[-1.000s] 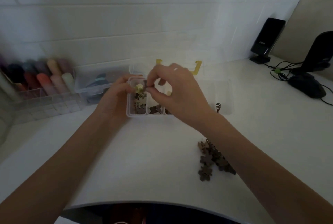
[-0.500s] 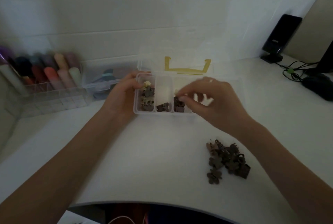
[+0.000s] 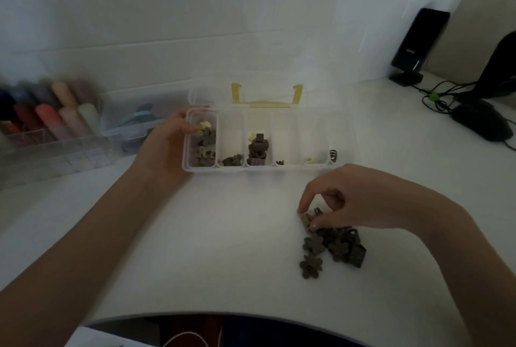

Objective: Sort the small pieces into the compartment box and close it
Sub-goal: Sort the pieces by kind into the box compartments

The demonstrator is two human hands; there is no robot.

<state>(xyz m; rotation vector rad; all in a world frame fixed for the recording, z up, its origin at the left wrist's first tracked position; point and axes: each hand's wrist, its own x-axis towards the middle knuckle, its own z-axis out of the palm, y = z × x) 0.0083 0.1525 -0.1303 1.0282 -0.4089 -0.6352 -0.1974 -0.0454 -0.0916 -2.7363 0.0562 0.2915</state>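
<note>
Nearest me, the loose pile of small pieces [image 3: 332,243] lies on the white table [image 3: 223,249]: dark brown, matte, flower-shaped bits with rounded petals, plus a blockier piece at the right edge, all overlapping. My right hand [image 3: 360,201] is down on the far edge of that pile, thumb and forefinger pinching at one paler brown piece [image 3: 307,220]. The grip looks closed on it, though it is not yet lifted clear.

The risks I see start here. The pieces look interlocked, so pulling one may drag a neighbour across the smooth table, or the thin, flat piece could slip from my fingertips on the way over.

Farther on, the compartment box [image 3: 259,168] sits open, clear soft-looking plastic with narrow slots side by side. The leftmost slot holds mixed cream and brown pieces, the third a stack of dark ones, others only a few. My left hand [image 3: 167,145] rests against the box's left end, steadying it; fingers curled around the wall. If that hold slackens, a nudge could shift the light box. Its clear lid [image 3: 265,90], with a yellow latch [image 3: 266,97], stands open behind; overfilled slots might stop it closing.
</note>
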